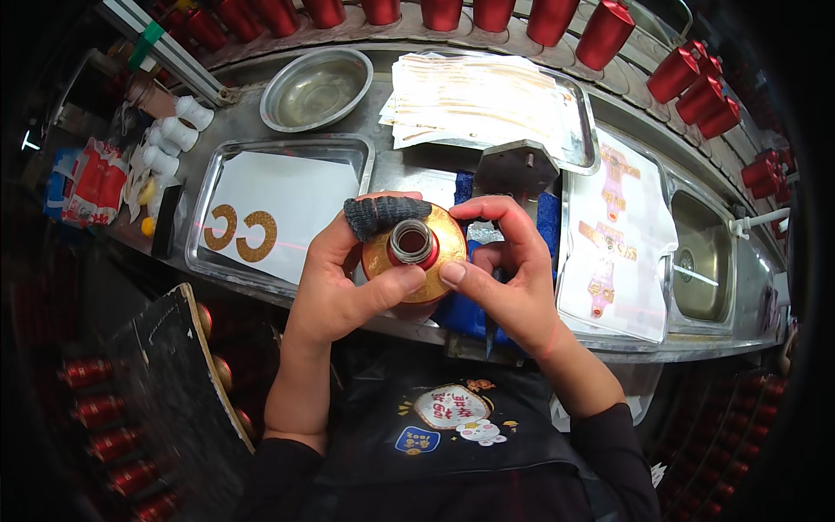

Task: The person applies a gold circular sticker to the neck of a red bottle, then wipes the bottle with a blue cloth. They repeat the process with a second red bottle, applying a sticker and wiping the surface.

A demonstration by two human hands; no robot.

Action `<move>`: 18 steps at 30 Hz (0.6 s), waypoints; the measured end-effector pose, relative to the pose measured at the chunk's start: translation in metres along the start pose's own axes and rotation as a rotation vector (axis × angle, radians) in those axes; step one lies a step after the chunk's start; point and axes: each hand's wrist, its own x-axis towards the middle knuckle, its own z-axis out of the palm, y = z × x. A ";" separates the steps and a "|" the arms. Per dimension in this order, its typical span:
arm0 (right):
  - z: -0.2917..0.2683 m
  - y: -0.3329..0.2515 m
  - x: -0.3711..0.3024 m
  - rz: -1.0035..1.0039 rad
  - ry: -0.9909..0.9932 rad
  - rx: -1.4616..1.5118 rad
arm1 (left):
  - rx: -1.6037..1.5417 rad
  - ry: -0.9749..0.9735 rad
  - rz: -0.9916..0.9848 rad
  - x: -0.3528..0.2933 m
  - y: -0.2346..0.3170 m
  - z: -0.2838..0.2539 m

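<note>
In front of me is a red bottle with a gold ring-shaped label around its shoulder. Its open threaded neck faces up toward me. My left hand grips the bottle from the left, thumb on the gold ring beside the neck. A dark knitted sleeve covers one of its fingers. From the right, my right hand closes on the bottle's rim, with thumb and index finger against the gold surface. The bottle's body is mostly hidden under its top and my hands.
Left, a metal tray bears a white sheet with two C-shaped gold labels. A metal bowl and a stack of label sheets stand behind. Printed sheets and a sink lie right. Red bottles line the far conveyor.
</note>
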 end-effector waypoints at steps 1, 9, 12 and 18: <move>0.000 0.000 0.001 0.023 -0.002 0.041 | -0.011 0.006 0.006 -0.001 0.000 0.000; 0.002 -0.002 0.009 0.049 0.012 0.055 | 0.028 0.010 0.016 0.004 0.001 -0.001; 0.003 -0.003 0.012 0.053 0.010 0.072 | 0.047 0.017 0.025 0.003 -0.001 -0.001; 0.005 -0.003 0.007 0.094 0.017 0.303 | 0.077 0.042 -0.028 0.002 0.002 0.001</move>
